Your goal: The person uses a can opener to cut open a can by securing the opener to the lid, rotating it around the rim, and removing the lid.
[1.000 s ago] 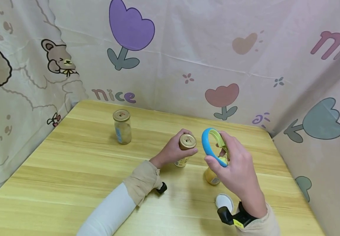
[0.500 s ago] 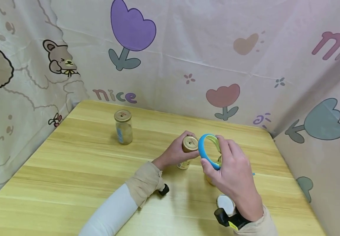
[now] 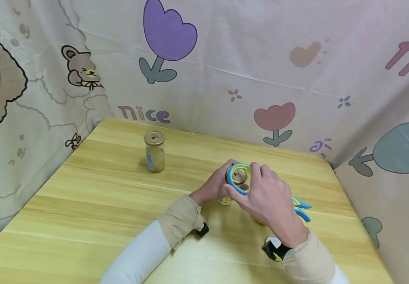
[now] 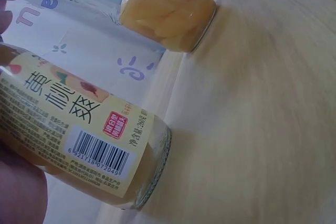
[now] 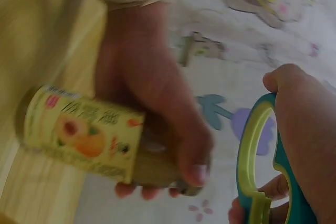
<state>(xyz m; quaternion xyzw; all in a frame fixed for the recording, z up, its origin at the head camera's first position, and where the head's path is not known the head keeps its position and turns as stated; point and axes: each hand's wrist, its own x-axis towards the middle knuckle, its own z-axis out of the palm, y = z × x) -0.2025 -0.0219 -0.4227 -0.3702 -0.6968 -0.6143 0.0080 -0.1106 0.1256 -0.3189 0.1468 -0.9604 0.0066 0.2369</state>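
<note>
The head camera looks forward and down over the table (image 3: 83, 225), set back enough to frame both arms (image 3: 147, 240) and the curtain (image 3: 218, 35). The left wrist camera, turned sideways, faces the jar (image 4: 94, 129) at close range. The right wrist camera, apparently also sideways though blurred, shares that jar, viewing it past the left hand (image 5: 155, 85).

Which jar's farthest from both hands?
Back-left jar, standing alone; the left hand holds the yellow-labelled jar, and in head view the right hand mostly hides the third jar.
</note>
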